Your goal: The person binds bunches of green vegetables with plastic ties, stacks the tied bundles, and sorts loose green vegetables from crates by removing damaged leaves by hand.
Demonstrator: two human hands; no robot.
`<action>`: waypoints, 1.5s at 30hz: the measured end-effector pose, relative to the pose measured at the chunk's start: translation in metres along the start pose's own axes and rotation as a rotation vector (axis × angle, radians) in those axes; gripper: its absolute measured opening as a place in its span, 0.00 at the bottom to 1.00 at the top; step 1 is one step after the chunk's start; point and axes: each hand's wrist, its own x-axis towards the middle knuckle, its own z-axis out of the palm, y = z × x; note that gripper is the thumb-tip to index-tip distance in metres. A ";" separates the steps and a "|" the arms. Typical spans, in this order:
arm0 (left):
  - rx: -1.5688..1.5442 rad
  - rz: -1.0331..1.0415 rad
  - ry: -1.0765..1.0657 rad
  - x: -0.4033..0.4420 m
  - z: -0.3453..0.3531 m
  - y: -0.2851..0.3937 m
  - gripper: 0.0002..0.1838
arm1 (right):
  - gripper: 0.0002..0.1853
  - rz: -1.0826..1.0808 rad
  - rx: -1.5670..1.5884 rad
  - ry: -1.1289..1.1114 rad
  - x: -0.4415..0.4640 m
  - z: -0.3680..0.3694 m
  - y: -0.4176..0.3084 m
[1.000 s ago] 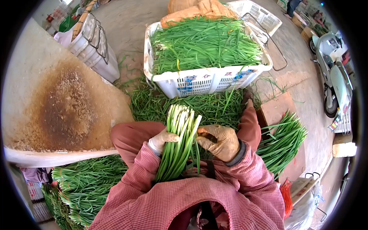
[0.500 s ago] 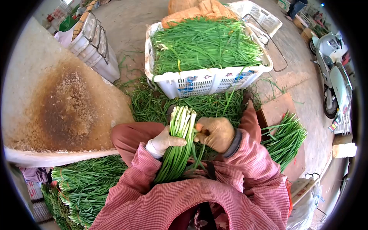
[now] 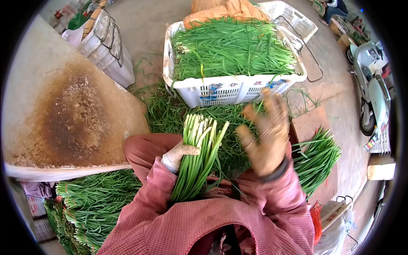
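Note:
My gloved left hand is wrapped round a bunch of garlic chives, its pale stem ends pointing up and away from me and the green leaves falling toward my lap. One thicker stalk leans out to the right of the bunch. To the right of it, my right hand, in a brown glove, is raised with fingers spread and nothing in it; motion blurs it somewhat. Beyond my hands stands a white plastic crate heaped with loose chives.
Discarded leaves litter the floor before the crate. Tied bundles are stacked at lower left beneath a stained board. More chives lie on a brown board at right. A scooter and a person are farther off.
My right hand has come away from the bunch, moving right and forward, and its fingers have spread. The left hand still holds the chives, and a stalk now sticks out on the right.

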 end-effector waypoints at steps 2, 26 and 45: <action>0.127 -0.065 0.139 0.004 -0.021 -0.004 0.35 | 0.24 -0.044 0.135 -0.151 -0.011 0.011 -0.025; -0.160 -0.045 0.026 -0.006 -0.012 -0.007 0.31 | 0.08 -0.047 0.076 -0.382 -0.024 0.060 0.006; -0.224 -0.004 -0.215 0.000 0.004 0.002 0.40 | 0.17 -0.018 0.076 0.293 0.054 0.032 0.131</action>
